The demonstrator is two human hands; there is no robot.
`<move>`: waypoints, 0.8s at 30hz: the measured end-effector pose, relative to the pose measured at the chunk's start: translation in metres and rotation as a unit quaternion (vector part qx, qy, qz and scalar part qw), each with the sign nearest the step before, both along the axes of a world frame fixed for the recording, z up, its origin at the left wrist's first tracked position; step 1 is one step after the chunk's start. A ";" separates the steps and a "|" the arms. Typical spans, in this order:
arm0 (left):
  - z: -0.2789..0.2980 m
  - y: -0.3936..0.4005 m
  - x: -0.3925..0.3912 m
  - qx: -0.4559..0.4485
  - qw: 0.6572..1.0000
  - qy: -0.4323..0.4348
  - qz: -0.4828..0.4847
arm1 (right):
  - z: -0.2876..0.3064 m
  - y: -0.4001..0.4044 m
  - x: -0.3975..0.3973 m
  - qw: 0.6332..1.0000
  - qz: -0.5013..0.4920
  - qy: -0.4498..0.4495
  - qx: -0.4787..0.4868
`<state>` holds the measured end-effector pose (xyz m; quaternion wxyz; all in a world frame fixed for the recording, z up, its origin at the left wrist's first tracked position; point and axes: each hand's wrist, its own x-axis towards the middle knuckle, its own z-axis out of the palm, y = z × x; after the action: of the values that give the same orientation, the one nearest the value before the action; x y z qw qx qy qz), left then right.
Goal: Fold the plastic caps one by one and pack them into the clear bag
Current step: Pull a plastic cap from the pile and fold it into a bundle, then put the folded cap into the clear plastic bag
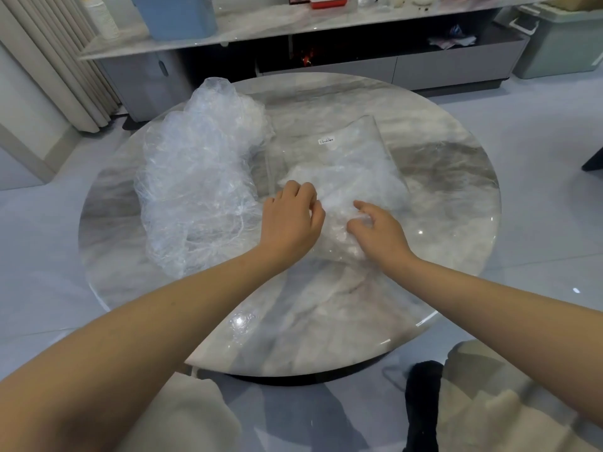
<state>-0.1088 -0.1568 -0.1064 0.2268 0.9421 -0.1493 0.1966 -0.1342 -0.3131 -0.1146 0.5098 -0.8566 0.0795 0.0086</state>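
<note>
1. While both bare forearms are reaching over the near rim, the left hand [290,216] is curling its fingers [305,190] down onto the crumpled clear plastic cap [339,220] lying at the near end of the bag; the fingertips are bunching together on the film, though whether they are pinching it I cannot tell.
2. The right hand [380,231] is hooking its fingers [360,205] into the same cap from the other side, the forefinger pointing inward and the others curling under; the two hands are sitting close together, not touching.
3. The flat clear plastic bag [329,158] with a small white label [329,139] is lying at the middle of the round grey-and-white marble table [456,190]; whitish folded film is showing inside it.
4. A loose heap of crinkled transparent plastic caps [199,177] is resting on the table's left part, just beside the bag.
5. Beyond the table, a long marble-topped low cabinet [326,24] is standing against the wall; a blue-grey plastic bin [176,14] is sitting on it.
</note>
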 end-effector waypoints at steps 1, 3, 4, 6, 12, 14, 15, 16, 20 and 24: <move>0.002 0.002 -0.004 -0.015 1.000 -0.009 -0.008 | 0.003 0.003 0.000 0.999 -0.018 0.021 0.036; 0.004 0.005 -0.013 -0.037 0.999 -0.011 -0.025 | 0.005 0.006 0.003 0.991 -0.056 0.062 0.105; 0.004 0.007 -0.017 -0.042 0.999 -0.008 -0.033 | 0.003 0.006 0.005 0.984 -0.075 0.081 0.139; 0.005 0.009 -0.026 -0.048 0.998 -0.006 -0.051 | 0.003 0.007 0.009 0.969 -0.116 0.108 0.188; 0.007 0.003 -0.044 -0.024 0.995 -0.016 -0.099 | -0.003 0.002 0.025 0.981 -0.162 0.064 0.081; 0.007 0.000 -0.047 -0.008 0.994 -0.027 -0.109 | -0.003 -0.003 0.030 0.984 -0.175 0.044 0.007; 0.007 -0.001 -0.048 0.001 0.993 -0.031 -0.112 | -0.003 -0.004 0.033 0.984 -0.179 0.023 -0.011; 0.007 -0.002 -0.049 0.010 0.993 -0.034 -0.115 | -0.002 -0.003 0.034 0.983 -0.184 0.004 -0.014; 0.003 0.000 -0.050 0.058 0.992 -0.042 -0.108 | -0.002 0.003 0.037 0.983 -0.183 -0.008 -0.022; -0.006 0.005 -0.047 0.109 0.988 -0.053 -0.094 | -0.005 0.014 0.038 0.986 -0.162 -0.024 0.015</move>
<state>-0.1560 -0.1517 -0.1120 0.1317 0.9313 -0.2699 0.2061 -0.0960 -0.2994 -0.1201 0.5189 -0.8247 0.2047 -0.0931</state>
